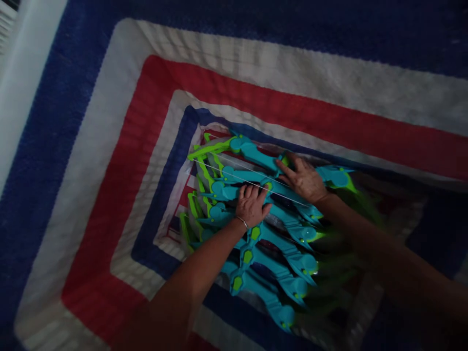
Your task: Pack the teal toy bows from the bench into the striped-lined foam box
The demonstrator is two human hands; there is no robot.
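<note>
Several turquoise and lime-green toy bows (253, 150) lie side by side in a row, overlapping, with thin white strings across them. My left hand (251, 205), a thin bracelet at its wrist, rests palm down with fingers apart on the bows near the middle of the row. At the farthest bow, my right hand (304, 181) is wrapped over the centre section; part of its grip is hidden. The bows' green limb tips (204, 168) point left, and those at the right fade into shadow.
The bows lie inside a deep basket lined with red, white and blue striped woven sheeting (120, 161). Its sloping walls rise around them, and a slatted pattern shows through the cloth. The right end and the bottom right are dark.
</note>
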